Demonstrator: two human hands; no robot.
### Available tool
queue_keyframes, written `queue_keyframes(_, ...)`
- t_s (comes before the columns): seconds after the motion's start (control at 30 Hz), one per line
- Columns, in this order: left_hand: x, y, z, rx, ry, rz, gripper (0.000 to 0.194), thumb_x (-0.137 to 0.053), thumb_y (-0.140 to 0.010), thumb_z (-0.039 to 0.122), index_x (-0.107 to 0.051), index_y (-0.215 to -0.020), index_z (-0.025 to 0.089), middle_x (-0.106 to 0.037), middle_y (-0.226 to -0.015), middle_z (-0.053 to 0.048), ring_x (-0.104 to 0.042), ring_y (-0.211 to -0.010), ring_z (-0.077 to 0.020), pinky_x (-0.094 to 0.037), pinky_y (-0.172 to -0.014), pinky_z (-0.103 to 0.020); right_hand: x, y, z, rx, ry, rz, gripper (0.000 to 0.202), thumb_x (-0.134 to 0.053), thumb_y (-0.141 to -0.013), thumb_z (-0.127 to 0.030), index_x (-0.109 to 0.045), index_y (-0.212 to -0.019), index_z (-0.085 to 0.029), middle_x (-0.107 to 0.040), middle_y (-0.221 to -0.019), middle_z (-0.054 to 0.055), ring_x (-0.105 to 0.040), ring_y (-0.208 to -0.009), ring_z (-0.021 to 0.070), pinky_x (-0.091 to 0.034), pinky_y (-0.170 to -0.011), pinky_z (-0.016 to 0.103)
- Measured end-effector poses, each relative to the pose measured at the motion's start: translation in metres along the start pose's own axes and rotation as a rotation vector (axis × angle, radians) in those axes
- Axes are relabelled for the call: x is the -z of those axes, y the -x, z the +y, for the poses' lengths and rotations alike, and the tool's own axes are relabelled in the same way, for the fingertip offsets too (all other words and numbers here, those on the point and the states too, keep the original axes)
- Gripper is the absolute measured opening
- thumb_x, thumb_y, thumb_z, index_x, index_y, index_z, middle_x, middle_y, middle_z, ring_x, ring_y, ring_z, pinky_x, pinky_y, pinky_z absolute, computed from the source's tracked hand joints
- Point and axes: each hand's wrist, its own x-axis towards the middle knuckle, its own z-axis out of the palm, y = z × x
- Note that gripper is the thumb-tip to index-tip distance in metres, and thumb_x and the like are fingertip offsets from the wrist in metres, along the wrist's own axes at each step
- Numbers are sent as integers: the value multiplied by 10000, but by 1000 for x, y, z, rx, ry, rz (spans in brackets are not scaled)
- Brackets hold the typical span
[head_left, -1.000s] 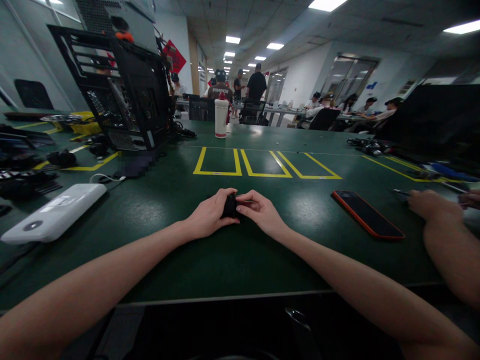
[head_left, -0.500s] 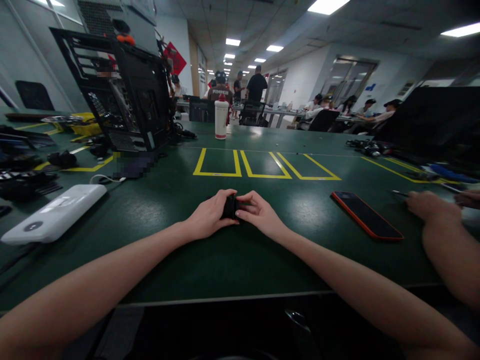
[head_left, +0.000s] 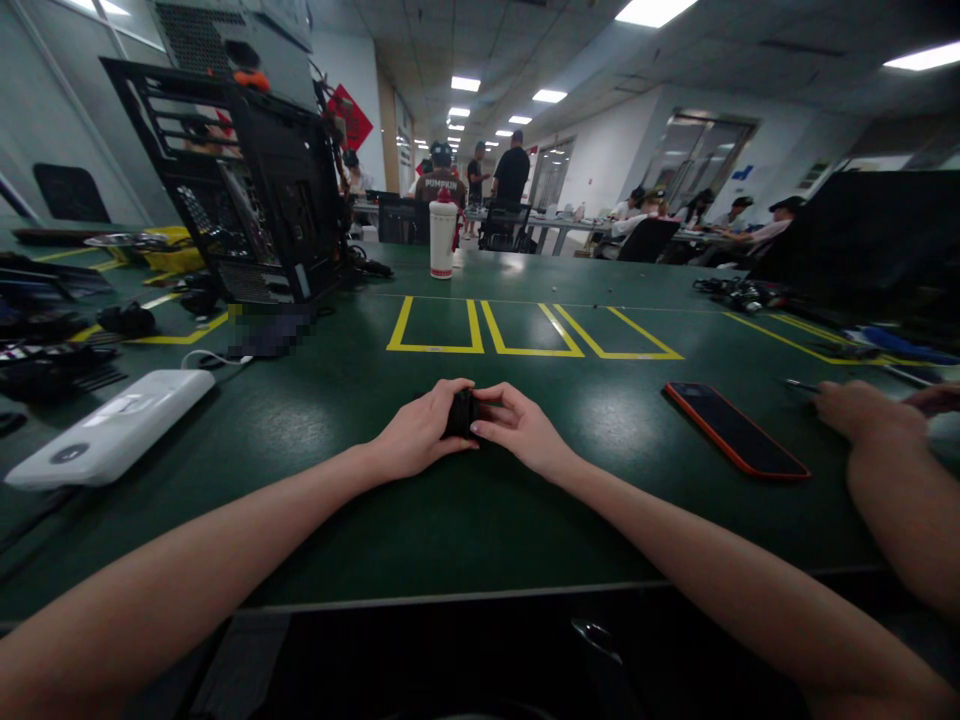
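Between my two hands is a small black object [head_left: 460, 414], low over the green tabletop; its kind cannot be made out. My left hand [head_left: 417, 430] is closed round its left side, with fingers over the top and the thumb below. Against its right side, the fingertips and thumb of my right hand [head_left: 519, 430] are pinched together. Fingers cover parts of the object. To the right lies a phone with an orange edge [head_left: 735, 430], apart from my hands.
A white power bank [head_left: 112, 425] with a cable lies at the left, near a black computer case [head_left: 262, 190]. Yellow tape outlines [head_left: 532, 352] and a white cup [head_left: 442, 240] are ahead. Another person's hand [head_left: 862, 408] rests at the right. The table's front edge [head_left: 450, 602] is close.
My hands stay in nearly the same place, holding the black object, which looks slightly turned between the fingers. The other person's hand at the right has shifted slightly.
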Motion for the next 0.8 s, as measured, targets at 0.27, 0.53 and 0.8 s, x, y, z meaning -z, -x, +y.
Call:
queue_keyframes(0.27,1,0,2,11,-3,-13,657,-594,-730,429,-253,-1237,185,-449,-1194,-127,-522,-1030,-262,-467,-824,-410,-2,-3,1,31,2,23,193,-610,-737,-237,-522,-906,-207,-578,-938,6,-602,-893,148,-481,-843,347)
queue_keyframes(0.53,0,-1,0,5,3,-4,655,-593,-732,423,-246,-1241,201,-443,-1197,-118,-518,-1032,-254,-456,-841,-414,-1,-1,-1,4,44,11,348,-611,-726,-194,-522,-1061,-216,-583,-1069,29,-558,-1034,166,-424,-948,359)
queue_keyframes(0.8,-1,0,-1,13,-23,-9,644,-587,-740,413,-241,-1238,194,-433,-1213,-118,-513,-1042,-258,-456,-845,-411,-4,-1,2,35,-17,18,266,-645,-700,-200,-533,-942,-211,-588,-958,5,-608,-915,159,-496,-819,326)
